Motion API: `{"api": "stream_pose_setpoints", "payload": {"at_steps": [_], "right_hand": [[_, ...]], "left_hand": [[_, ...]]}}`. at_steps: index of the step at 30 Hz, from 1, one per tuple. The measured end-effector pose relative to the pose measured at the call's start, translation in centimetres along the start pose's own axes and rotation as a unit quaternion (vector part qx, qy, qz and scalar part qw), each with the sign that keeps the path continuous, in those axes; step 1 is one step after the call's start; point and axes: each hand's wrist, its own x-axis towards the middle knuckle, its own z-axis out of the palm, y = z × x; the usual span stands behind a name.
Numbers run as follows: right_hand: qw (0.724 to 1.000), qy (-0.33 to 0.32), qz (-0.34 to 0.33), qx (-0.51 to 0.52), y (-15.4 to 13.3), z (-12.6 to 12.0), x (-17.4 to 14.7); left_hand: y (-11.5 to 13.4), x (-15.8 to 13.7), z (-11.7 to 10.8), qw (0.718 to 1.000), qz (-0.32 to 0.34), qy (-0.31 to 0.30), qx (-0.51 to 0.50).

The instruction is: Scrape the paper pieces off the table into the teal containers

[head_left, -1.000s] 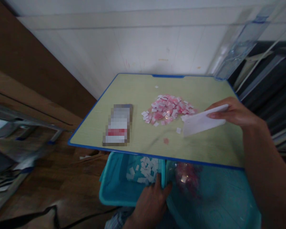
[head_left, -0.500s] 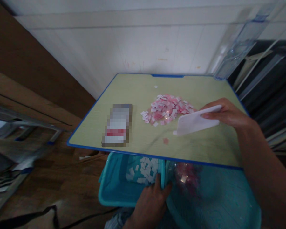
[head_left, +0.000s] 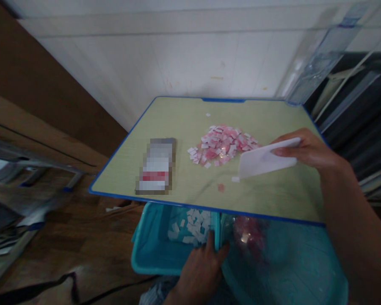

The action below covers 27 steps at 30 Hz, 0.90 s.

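Found right of centre in the frame: white card (head_left: 263, 164), held in right hand (head_left: 309, 148). Fingers (head_left: 281, 151) of right hand closed on card's right end, thumb on near face, others behind. Long axis running from right hand toward left of frame and slightly downward; card tilted, broad face toward camera. Contact between card and table surface: cannot tell.

Noted just beside card's lower left corner: lone white square (head_left: 235, 179), lying left of and below right fingers. Located just left of and above card: heap of pink and white pieces (head_left: 224, 144), at centre of frame, nearer to right hand than to left. Small, flat, mostly square-cut, some glossy; loosely piled, edges ragged. Seen below heap: pink square (head_left: 221, 187); above it, another white square (head_left: 208, 115).

Recorded at lower centre: left hand (head_left: 203, 267), index finger extended at the wall between two teal basins, thumb just right of it. Grip on rim: cannot tell. Observed in left basin (head_left: 135, 256): loose white pieces (head_left: 195, 224). In right basin (head_left: 307, 262): clear, shiny bag (head_left: 249, 237) with reddish-pink contents.

Logged on table (head_left: 120, 169), pale yellow-green with blue edging: pixelated rectangular object (head_left: 157, 165), left of heap. At upper right: clear bottle (head_left: 317, 67), against white wall (head_left: 190, 63).
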Motion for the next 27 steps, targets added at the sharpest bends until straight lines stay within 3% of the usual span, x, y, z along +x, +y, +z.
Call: {"api": "stream_pose_setpoints", "payload": {"at_steps": [11, 19, 24, 27], "right_hand": [[0.998, 0.026, -0.001, 0.055, 0.10, 0.18, 0.06], [1.000, -0.006, -0.010, 0.010, 0.41, 0.56, 0.53], [0.998, 0.045, -0.028, -0.028, -0.11, 0.62, 0.39], [0.998, 0.041, -0.033, -0.029, 0.00, 0.48, 0.29]], "left_hand": [[-0.03, -0.06, -0.06, 1.000, 0.009, 0.008, -0.012], [0.03, -0.01, -0.21, 1.000, 0.004, -0.003, -0.020], [-0.09, 0.01, 0.07, 1.000, 0.009, 0.000, -0.017], [-0.13, 0.05, 0.19, 1.000, 0.010, 0.005, -0.010]]}}
